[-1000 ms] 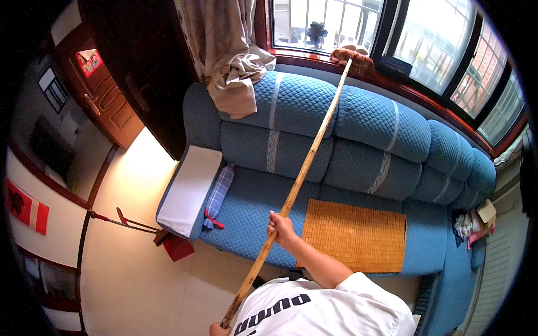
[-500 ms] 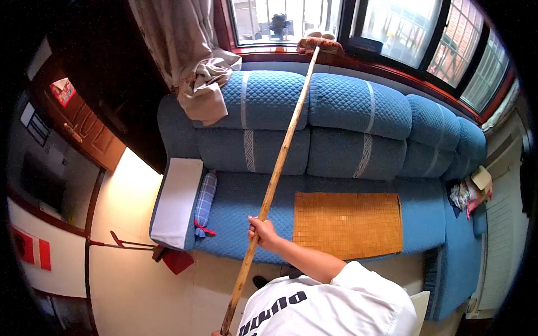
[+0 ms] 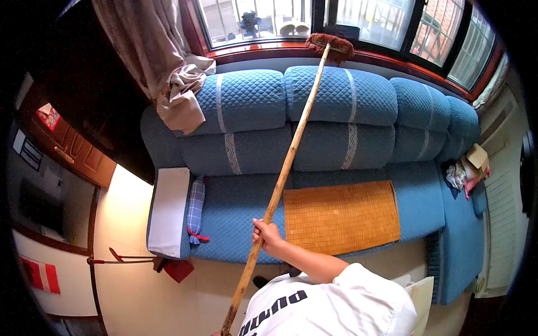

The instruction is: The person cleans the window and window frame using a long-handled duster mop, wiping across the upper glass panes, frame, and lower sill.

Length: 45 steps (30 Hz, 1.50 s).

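Note:
A long wooden pole (image 3: 291, 151) slants up across the sofa, with a reddish-brown broom head (image 3: 339, 47) at its far end. The head rests on the red-brown window sill (image 3: 258, 51), right of two pale rounded objects (image 3: 294, 28) behind the glass. My right hand (image 3: 267, 236) is closed round the lower part of the pole. Only a sliver of my left hand (image 3: 216, 334) shows at the pole's lower end, at the bottom edge of the view; its fingers are mostly cut off.
The blue quilted sofa (image 3: 235, 207) bears an orange-brown mat (image 3: 342, 218), a checked bolster (image 3: 196, 206) and a white armrest cloth (image 3: 170, 210). A bunched curtain (image 3: 182, 101) hangs over its left back. A red dustpan (image 3: 179, 270) lies on the floor; a box (image 3: 477, 156) is at the right.
The broom head has moved right along the sill, away from the two pale objects. The view has turned to the right. Both hands have stayed at the pole.

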Each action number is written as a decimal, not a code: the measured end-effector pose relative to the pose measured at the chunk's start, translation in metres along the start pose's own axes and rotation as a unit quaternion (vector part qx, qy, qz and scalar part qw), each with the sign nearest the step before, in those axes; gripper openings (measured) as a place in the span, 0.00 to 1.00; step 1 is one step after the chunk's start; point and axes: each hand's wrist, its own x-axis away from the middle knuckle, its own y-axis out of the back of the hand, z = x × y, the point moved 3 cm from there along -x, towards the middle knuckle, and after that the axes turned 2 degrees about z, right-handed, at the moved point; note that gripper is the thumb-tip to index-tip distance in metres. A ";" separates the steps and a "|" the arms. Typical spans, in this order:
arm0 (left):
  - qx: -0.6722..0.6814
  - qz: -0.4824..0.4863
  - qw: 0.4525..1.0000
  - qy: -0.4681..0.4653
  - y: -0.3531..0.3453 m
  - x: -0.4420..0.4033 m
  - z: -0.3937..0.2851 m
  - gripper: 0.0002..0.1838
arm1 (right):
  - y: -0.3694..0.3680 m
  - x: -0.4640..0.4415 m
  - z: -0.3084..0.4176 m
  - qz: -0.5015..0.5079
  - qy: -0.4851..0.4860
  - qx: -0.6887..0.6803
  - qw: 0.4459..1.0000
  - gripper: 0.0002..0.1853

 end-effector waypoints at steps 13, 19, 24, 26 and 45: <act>-0.113 -0.006 0.993 -0.034 -0.017 -0.019 -0.056 0.14 | 0.054 -0.005 0.104 0.007 0.090 -0.038 0.995 0.12; -0.124 0.015 0.988 -0.087 -0.034 -0.044 -0.076 0.17 | 0.067 -0.008 0.144 -0.019 0.125 -0.033 0.991 0.12; -0.136 -0.007 0.985 -0.109 -0.020 -0.035 -0.093 0.18 | 0.060 -0.006 0.147 -0.002 0.139 -0.039 0.989 0.13; -0.162 -0.010 0.978 -0.127 -0.011 -0.039 -0.091 0.17 | 0.054 -0.007 0.142 0.012 0.148 -0.060 0.987 0.15; -0.152 0.012 0.965 -0.215 0.041 0.007 -0.153 0.11 | 0.008 0.035 0.039 0.053 0.101 -0.114 0.987 0.16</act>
